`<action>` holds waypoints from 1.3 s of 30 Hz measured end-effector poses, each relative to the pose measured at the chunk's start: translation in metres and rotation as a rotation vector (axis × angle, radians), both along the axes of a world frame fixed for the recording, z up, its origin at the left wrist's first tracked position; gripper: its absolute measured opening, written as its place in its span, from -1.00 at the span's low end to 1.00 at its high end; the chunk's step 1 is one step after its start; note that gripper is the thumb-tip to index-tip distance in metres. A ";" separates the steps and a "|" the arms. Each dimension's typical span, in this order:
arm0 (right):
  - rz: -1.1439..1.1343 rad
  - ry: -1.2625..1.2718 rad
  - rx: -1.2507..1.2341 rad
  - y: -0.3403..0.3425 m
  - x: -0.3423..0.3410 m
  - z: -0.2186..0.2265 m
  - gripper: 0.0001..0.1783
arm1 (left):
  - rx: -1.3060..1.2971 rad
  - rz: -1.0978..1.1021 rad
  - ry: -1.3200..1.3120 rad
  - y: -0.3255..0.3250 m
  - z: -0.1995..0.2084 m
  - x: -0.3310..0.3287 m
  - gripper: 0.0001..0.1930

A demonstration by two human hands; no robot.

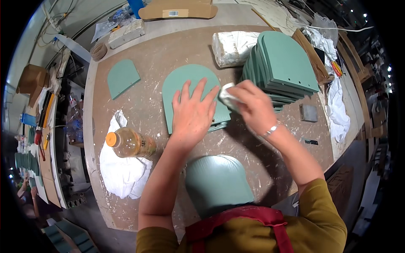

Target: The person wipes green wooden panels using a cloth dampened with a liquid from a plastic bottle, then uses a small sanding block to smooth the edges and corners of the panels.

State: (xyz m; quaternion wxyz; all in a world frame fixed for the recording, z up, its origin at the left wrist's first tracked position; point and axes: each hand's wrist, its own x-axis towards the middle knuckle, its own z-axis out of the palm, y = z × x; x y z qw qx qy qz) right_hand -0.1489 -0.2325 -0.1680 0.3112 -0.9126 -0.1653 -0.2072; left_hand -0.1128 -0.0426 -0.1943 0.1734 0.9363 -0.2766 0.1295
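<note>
My left hand (pixel 193 114) lies flat, fingers spread, on a green arched panel (pixel 181 82) resting on the worktable. My right hand (pixel 252 107) grips a crumpled white cloth (pixel 227 96) and presses it against the right edge of that panel. Close to my body sits a green padded arched piece (pixel 217 181), partly hidden by my apron.
A stack of several green arched panels (pixel 287 63) stands at the right. A single green panel (pixel 122 77) lies at far left. A bottle with an orange cap (pixel 130 142) lies on white cloth (pixel 122 173). A wrapped white bundle (pixel 232 46) and a small metal block (pixel 309 113) are nearby.
</note>
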 end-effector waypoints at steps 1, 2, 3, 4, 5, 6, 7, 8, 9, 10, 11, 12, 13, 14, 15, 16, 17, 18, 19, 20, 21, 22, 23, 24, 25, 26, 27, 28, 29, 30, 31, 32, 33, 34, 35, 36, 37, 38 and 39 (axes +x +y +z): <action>0.041 -0.026 -0.065 0.004 0.002 -0.006 -0.71 | 0.010 0.003 -0.005 -0.001 0.000 0.000 -0.62; 0.081 -0.052 -0.131 0.004 0.002 -0.010 -0.70 | 0.019 0.004 -0.011 -0.003 0.000 0.000 -0.62; 0.121 -0.018 -0.113 0.001 -0.002 -0.014 -0.71 | 0.022 0.009 -0.012 -0.001 0.000 0.001 -0.62; 0.126 -0.018 -0.115 -0.003 -0.012 -0.012 -0.71 | 0.011 0.010 -0.009 0.000 -0.001 0.000 -0.62; 0.194 0.058 -0.158 -0.006 -0.026 -0.009 -0.71 | 0.001 0.009 -0.006 0.001 -0.001 0.000 -0.62; 0.259 0.132 -0.203 -0.010 -0.040 -0.006 -0.71 | -0.003 0.011 -0.008 0.001 -0.001 -0.001 -0.62; 0.352 0.255 -0.265 -0.017 -0.056 -0.015 -0.69 | -0.001 0.007 -0.023 0.000 0.000 -0.001 -0.62; 0.443 0.379 -0.326 -0.024 -0.069 -0.026 -0.67 | 0.002 0.003 -0.037 -0.001 0.000 -0.001 -0.62; 0.394 0.390 -0.339 -0.030 -0.077 -0.028 -0.67 | 0.001 0.004 -0.046 -0.001 -0.001 -0.001 -0.62; 0.398 0.387 -0.341 -0.036 -0.081 -0.030 -0.67 | -0.003 0.003 -0.038 -0.001 -0.003 -0.001 -0.61; 0.145 0.574 0.166 -0.040 -0.085 -0.032 -0.68 | -0.006 0.004 -0.031 0.000 -0.003 -0.002 -0.60; -0.122 0.734 0.680 -0.041 -0.087 -0.032 -0.68 | 0.000 0.008 -0.034 0.002 0.000 -0.003 -0.60; -0.127 0.681 0.894 -0.043 -0.084 -0.027 -0.62 | -0.088 -0.006 -0.079 0.005 0.004 -0.006 -0.62; -0.130 0.695 1.203 -0.038 -0.085 -0.024 -0.56 | -0.174 -0.019 -0.125 0.009 0.010 -0.009 -0.64; -0.122 0.779 1.330 -0.040 -0.087 -0.022 -0.55 | -0.174 -0.024 -0.132 0.013 0.020 -0.018 -0.64; -0.122 0.869 1.459 -0.044 -0.092 -0.026 -0.53 | -0.313 -0.098 -0.105 0.020 0.027 -0.036 -0.70; -0.144 0.981 1.482 -0.045 -0.098 -0.029 -0.53 | -0.451 -0.170 -0.076 0.030 0.029 -0.055 -0.77; -0.152 1.095 1.497 -0.043 -0.104 -0.030 -0.53 | -0.503 -0.153 -0.105 0.044 0.030 -0.075 -0.83; -0.103 1.084 1.460 -0.044 -0.111 -0.035 -0.52 | -0.558 -0.141 -0.135 0.059 0.029 -0.094 -0.89; -0.093 1.089 1.436 -0.043 -0.113 -0.033 -0.58 | -0.619 -0.104 -0.183 0.076 0.025 -0.109 -0.94; -0.055 1.088 1.457 -0.037 -0.113 -0.027 -0.60 | -0.676 -0.062 -0.233 0.095 0.019 -0.122 -0.95; -0.022 1.084 1.478 -0.029 -0.113 -0.018 -0.63 | -0.714 0.078 -0.183 0.114 0.015 -0.134 -0.96; 0.027 1.096 1.468 -0.018 -0.110 -0.009 -0.65 | -0.697 0.310 -0.144 0.137 0.008 -0.148 -0.97; 0.062 1.100 1.458 -0.007 -0.108 -0.004 -0.67 | -0.834 0.413 -0.029 0.150 0.007 -0.153 -0.96; 0.113 1.156 1.409 0.005 -0.108 0.001 -0.69 | -0.926 0.484 0.011 0.167 0.005 -0.155 -0.91; 0.203 1.204 1.363 0.017 -0.109 -0.002 -0.72 | -1.019 0.555 0.052 0.179 -0.001 -0.156 -0.84; 0.218 1.263 1.305 0.033 -0.111 0.001 -0.71 | -1.022 0.566 0.043 0.187 -0.003 -0.158 -0.84; 0.225 1.318 1.247 0.047 -0.112 0.003 -0.70 | -1.091 0.563 0.102 0.192 -0.008 -0.156 -0.74; 0.251 1.347 1.173 0.057 -0.110 0.007 -0.69 | -1.161 0.561 0.161 0.196 -0.013 -0.153 -0.63; 0.264 1.357 1.158 0.063 -0.105 0.014 -0.69 | -1.090 0.516 0.189 0.199 -0.019 -0.151 -0.52; 0.224 1.139 1.098 0.071 -0.096 0.021 -0.68 | -1.098 0.471 0.210 0.194 -0.018 -0.149 -0.47; 0.188 0.921 1.036 0.079 -0.084 0.029 -0.68 | -1.096 0.428 0.231 0.186 -0.014 -0.146 -0.38; 0.223 0.756 0.896 0.083 -0.066 0.042 -0.67 | -1.056 0.445 0.271 0.179 -0.010 -0.140 -0.31; 0.255 0.585 0.759 0.088 -0.047 0.057 -0.65 | -1.061 0.432 0.288 0.175 -0.009 -0.134 -0.27; 0.310 0.331 0.635 0.101 -0.033 0.070 -0.61 | -1.070 0.414 0.285 0.173 -0.013 -0.127 -0.22; 0.359 0.072 0.509 0.121 -0.021 0.082 -0.57 | -1.089 0.411 0.287 0.172 -0.018 -0.121 -0.17; 0.376 -0.163 0.332 0.139 -0.008 0.086 -0.53 | -1.116 0.379 0.284 0.172 -0.025 -0.118 -0.15; 0.379 -0.399 0.149 0.160 0.001 0.086 -0.49 | -1.143 0.339 0.285 0.170 -0.029 -0.113 -0.14; 0.436 -0.455 0.053 0.181 0.004 0.080 -0.48 | -1.088 0.334 0.261 0.170 -0.035 -0.109 -0.15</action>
